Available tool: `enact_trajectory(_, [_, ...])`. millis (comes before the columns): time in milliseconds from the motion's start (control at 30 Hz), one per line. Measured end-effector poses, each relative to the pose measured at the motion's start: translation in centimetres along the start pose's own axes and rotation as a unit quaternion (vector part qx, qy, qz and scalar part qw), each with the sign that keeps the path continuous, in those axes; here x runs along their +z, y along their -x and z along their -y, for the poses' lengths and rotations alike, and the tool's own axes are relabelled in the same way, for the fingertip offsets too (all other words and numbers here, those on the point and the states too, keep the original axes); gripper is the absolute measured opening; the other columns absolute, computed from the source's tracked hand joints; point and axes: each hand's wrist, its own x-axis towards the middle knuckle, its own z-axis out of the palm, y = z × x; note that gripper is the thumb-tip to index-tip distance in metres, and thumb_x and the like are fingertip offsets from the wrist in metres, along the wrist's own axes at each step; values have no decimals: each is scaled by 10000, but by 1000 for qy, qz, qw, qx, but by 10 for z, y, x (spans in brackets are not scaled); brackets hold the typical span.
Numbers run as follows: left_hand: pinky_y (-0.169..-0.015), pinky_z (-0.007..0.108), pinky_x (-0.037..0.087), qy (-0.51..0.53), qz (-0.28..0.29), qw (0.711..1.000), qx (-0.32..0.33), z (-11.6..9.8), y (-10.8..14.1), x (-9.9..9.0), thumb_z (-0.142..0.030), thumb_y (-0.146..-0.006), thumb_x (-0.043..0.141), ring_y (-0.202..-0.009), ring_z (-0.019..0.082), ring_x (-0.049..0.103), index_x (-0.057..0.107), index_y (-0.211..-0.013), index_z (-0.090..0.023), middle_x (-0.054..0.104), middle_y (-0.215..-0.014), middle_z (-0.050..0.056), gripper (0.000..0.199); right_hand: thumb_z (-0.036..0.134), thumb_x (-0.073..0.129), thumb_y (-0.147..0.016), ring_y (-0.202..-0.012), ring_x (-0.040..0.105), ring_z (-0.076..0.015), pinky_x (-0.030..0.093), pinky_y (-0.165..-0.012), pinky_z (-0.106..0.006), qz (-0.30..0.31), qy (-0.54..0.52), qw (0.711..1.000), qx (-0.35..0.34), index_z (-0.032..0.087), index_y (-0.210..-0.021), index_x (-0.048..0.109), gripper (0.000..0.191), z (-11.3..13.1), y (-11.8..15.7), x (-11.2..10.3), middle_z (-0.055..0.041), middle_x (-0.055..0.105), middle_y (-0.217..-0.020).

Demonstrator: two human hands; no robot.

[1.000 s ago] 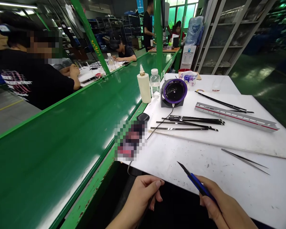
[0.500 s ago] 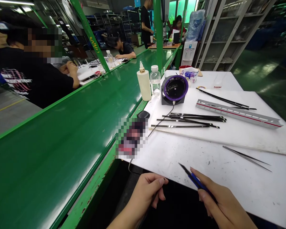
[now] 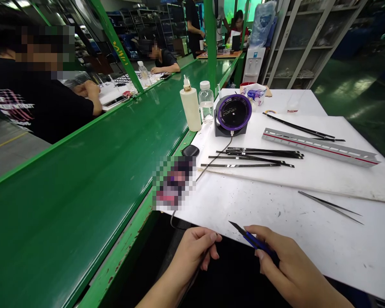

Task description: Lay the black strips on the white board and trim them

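Observation:
My right hand (image 3: 285,261) is closed around the blue handle of a craft knife (image 3: 255,241), its dark pointed blade aimed up and left. Close by on the left, my left hand (image 3: 197,248) is pinched just off the table's near edge. A thin black strip (image 3: 197,271) runs from its fingers down along the wrist, partly hidden against the dark background. Several similar black strips (image 3: 247,157) lie on a white board (image 3: 321,184) beyond my hands. Open tweezers (image 3: 330,208) rest on the white table (image 3: 259,205) to the right.
A round purple-rimmed device (image 3: 233,112) with a cable stands behind the strips, beside a clear bottle (image 3: 206,105) and a cream bottle (image 3: 190,109). A grey channel-shaped rail (image 3: 321,147) lies to the right. Along the left runs a green conveyor (image 3: 99,179), with a co-worker (image 3: 41,98) across it.
My right hand has moved left with the knife, bringing the blade nearer my left hand. The view has shifted slightly. More of the black strip shows along my left wrist.

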Motion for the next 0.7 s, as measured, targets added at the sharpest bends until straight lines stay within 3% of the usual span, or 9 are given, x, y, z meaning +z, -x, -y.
enact_trajectory(200, [-363,172,168,45,-12,998,-28,1,2,4,-390,-717,707,-301,25,358,722,-717,-106,580,-452,10,284,219,423,-966,-999,597,-159,468,-877,-328,-3,20,1000,-1,308,-1249,504,308,12,-5,2,15,633,-1122])
enact_trajectory(333, [-375,158,178,82,-40,995,-47,1,4,6,-361,-727,710,-320,19,371,726,-733,-105,581,-478,9,257,140,417,-947,-953,588,-153,470,-848,-330,-7,38,999,-7,289,-1223,512,328,15,-7,5,14,613,-1092])
enact_trajectory(533, [-357,144,210,130,-34,987,-87,6,0,0,-358,-682,760,-327,22,391,731,-728,-110,572,-486,-2,254,44,429,-883,-836,596,-157,488,-769,-324,37,65,997,-17,334,-1400,429,593,16,-9,11,10,599,-989])
enact_trajectory(700, [-349,136,211,106,-40,990,-83,4,-2,0,-350,-671,776,-324,14,370,730,-698,-113,584,-487,4,243,88,441,-910,-709,577,-157,491,-678,-324,36,126,991,1,327,-1400,468,546,19,-14,16,-5,562,-917])
